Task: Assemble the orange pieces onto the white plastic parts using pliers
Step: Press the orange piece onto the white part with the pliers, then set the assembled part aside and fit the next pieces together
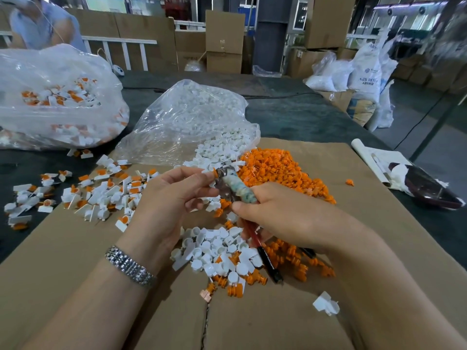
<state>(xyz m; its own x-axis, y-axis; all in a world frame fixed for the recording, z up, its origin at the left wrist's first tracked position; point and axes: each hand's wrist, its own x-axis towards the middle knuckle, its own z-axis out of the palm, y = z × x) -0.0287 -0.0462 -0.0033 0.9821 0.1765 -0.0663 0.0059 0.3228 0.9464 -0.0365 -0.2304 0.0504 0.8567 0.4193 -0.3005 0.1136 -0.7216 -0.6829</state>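
Orange shows at the plier nose: your left hand (pixel 174 190) pinches a small part with an orange piece (pixel 215 172) at its fingertips and offers it straight into the jaws, probably so the squeeze seats the insert while your fingers only steady it. Whether a white part sits under the orange there cannot be told.

Your right hand (pixel 273 213) is curled around the pliers (pixel 233 189), the grip closed on the wrapped handle, red-and-black handle ends trailing below the palm toward you. Jaws look nearly together on the piece.

Placement relative to the pliers:
- Directly below: loose white plastic parts (pixel 217 251), within quick reach of either hand.
- Just behind and right: heap of orange pieces (pixel 278 170).
- Behind: open clear bag (pixel 187 117) spilling white parts.
- Left: finished white-and-orange assemblies (pixel 101 190), scattered, apparently the drop zone.
- Far left: second bag (pixel 55 97) of assemblies.

Cardboard sheet (pixel 316 248) covers the bench (pixel 303 114), likely to keep parts from sliding.
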